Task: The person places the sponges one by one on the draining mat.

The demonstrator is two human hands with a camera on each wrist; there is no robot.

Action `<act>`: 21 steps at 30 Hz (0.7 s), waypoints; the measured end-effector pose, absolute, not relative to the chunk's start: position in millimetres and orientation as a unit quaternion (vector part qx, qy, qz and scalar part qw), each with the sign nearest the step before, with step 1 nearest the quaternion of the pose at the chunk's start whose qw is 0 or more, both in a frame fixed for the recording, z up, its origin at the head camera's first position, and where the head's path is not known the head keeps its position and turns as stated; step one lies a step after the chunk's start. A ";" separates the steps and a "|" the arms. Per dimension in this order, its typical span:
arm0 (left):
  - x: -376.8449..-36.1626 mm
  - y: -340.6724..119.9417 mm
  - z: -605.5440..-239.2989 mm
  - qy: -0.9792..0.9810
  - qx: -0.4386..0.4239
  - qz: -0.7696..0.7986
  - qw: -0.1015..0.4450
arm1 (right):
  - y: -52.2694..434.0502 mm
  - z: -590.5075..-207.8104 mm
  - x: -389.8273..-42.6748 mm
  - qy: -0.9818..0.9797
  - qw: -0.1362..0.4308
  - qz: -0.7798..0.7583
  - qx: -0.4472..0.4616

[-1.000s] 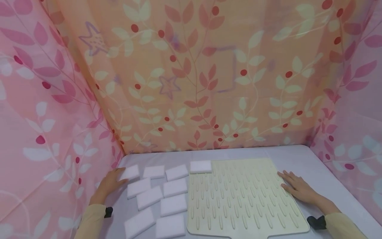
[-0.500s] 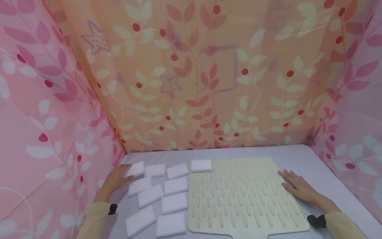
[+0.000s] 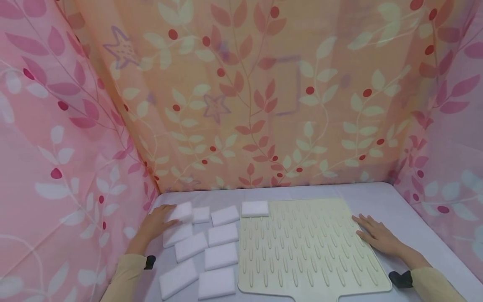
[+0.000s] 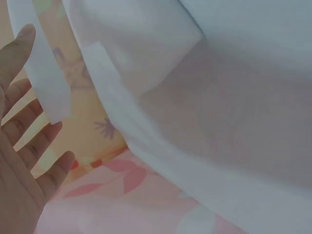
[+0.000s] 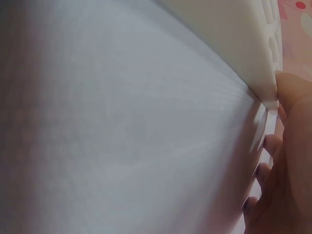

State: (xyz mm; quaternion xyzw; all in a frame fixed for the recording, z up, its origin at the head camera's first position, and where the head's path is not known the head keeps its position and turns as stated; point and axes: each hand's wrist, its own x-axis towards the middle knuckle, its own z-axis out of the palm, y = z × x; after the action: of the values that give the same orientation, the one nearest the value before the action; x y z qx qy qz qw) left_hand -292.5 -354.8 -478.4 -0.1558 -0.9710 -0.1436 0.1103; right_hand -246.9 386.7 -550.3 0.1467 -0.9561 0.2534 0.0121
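Observation:
My left hand [image 3: 156, 222] pinches a white sponge [image 3: 183, 212] at the back left, thumb on one side and fingers on the other. In the left wrist view the hand [image 4: 24, 141] shows its thumb and fingertips against the white sponge [image 4: 48, 73]. The held sponge partly covers the neighbouring white sponges in the head view. My right hand [image 3: 377, 235] lies with extended fingers at the right edge of a cream drying mat [image 3: 302, 247] with raised oval ridges. In the right wrist view, the right hand [image 5: 287, 161] touches the mat's edge [image 5: 263, 87] with its thumb.
Several white sponges [image 3: 221, 256] lie flat in loose rows left of the mat. One more sponge [image 3: 255, 208] sits on the mat's back left corner. A white cloth covers the table [image 3: 419, 235]; patterned curtains [image 3: 241, 105] enclose it on three sides.
My left hand has moved to the right with its sponge, which now overlaps the neighbouring sponges in the view. My right hand and the mat have stayed in place.

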 end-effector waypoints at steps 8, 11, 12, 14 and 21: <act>-294.3 -333.6 -474.9 -0.965 -0.185 -0.136 0.123 | 385.8 -550.2 -246.2 -0.955 0.020 0.254 0.152; -296.7 -327.3 -475.1 -0.964 -0.195 -0.131 0.124 | 385.6 -550.0 -246.3 -0.955 0.018 0.253 0.151; -297.5 -325.3 -475.3 -0.964 -0.196 -0.130 0.123 | 385.4 -549.5 -246.1 -0.956 0.018 0.253 0.150; -298.8 -321.1 -475.4 -0.963 -0.202 -0.124 0.125 | 385.1 -549.2 -246.1 -0.955 0.019 0.255 0.150; -299.4 -304.5 -475.0 -0.963 -0.217 -0.112 0.116 | 383.9 -547.9 -244.8 -0.955 0.020 0.258 0.148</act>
State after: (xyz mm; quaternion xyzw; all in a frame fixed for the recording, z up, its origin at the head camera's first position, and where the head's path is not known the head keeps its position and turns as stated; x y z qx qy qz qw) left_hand -299.4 -304.5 -475.0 -0.2170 -0.9628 -0.1118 0.1157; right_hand -244.8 383.9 -547.9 0.1479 -0.9545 0.2580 0.0202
